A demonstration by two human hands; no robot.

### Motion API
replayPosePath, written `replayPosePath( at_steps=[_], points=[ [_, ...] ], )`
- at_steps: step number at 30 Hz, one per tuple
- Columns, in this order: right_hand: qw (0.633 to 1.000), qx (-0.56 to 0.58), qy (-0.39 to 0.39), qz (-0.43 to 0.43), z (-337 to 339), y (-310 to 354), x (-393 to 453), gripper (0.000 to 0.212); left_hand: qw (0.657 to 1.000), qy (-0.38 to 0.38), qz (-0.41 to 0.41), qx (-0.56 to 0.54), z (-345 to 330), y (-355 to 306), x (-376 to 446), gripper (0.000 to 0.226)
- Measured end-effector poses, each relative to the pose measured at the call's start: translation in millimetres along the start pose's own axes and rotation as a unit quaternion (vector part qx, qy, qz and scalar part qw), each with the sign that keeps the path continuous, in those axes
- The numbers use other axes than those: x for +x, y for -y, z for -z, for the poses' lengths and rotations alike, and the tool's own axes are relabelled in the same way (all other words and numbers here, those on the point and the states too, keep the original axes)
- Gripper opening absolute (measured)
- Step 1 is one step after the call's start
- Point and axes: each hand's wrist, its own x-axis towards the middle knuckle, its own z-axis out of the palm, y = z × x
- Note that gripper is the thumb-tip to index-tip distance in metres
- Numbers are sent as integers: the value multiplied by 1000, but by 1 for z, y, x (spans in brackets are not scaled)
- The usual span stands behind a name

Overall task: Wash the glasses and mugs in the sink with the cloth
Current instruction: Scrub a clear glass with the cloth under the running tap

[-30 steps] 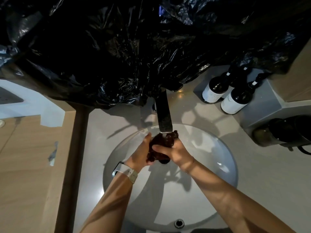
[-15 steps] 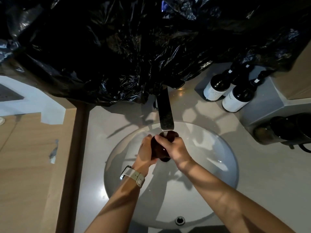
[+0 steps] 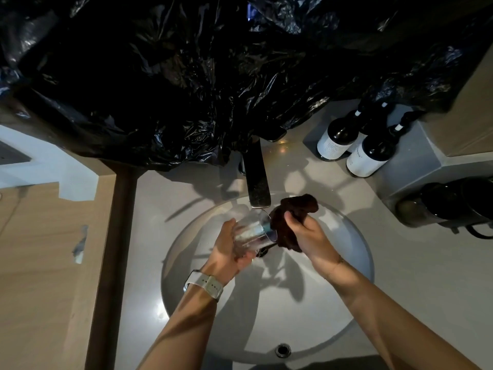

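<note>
A clear drinking glass (image 3: 252, 232) lies on its side over the round white sink (image 3: 346, 289), its mouth pointing right, under the dark flat tap (image 3: 257, 180). My left hand (image 3: 226, 252) grips the glass around its base end. My right hand (image 3: 306, 235) holds a dark brown cloth (image 3: 293, 209) bunched right beside the glass's mouth, on its right. Part of the cloth sticks up above my fingers. A pale watch sits on my left wrist.
Crumpled black plastic sheeting (image 3: 213, 76) hangs over the wall behind the tap. Dark bottles with white labels (image 3: 365, 153) stand at the back right. Dark mugs or glasses (image 3: 453, 204) lie at the right edge of the counter. A wooden panel (image 3: 40, 263) is at the left.
My hands were pressed together around the cloth under the tap. Now they have parted: the glass shows in my left hand and the cloth has come away to the right.
</note>
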Motion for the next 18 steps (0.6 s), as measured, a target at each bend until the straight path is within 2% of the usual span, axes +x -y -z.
replayPosePath(
  at_steps=[2, 4, 5, 8, 10, 12, 16, 18],
  points=[
    [995, 50, 69, -59, -8, 1, -4, 26, 1000, 3, 15, -14, -1, 5, 4, 45],
    [986, 78, 115, -92, -10, -6, -5, 51, 1000, -7, 16, -22, 0, 8, 7, 44],
    [984, 73, 123, -102, -9, -9, -5, 54, 1000, -6, 14, -27, 0, 8, 8, 44],
    [993, -2, 88, -83, -8, -7, -5, 38, 1000, 21, -1, -22, 3, 10, 8, 46],
    [996, -65, 56, -9, -8, -6, -1, 22, 999, 40, -11, -18, 4, 12, 8, 47],
    [990, -120, 43, 56, -7, -7, 5, 16, 998, 61, -26, -14, 5, 11, 10, 49],
    [983, -169, 64, 26, -10, -1, 15, 43, 994, 87, -62, 13, 5, 5, 12, 49],
    [971, -216, 95, -32, -13, 4, 23, 44, 991, 105, -76, 17, 5, 0, 13, 50]
  ],
)
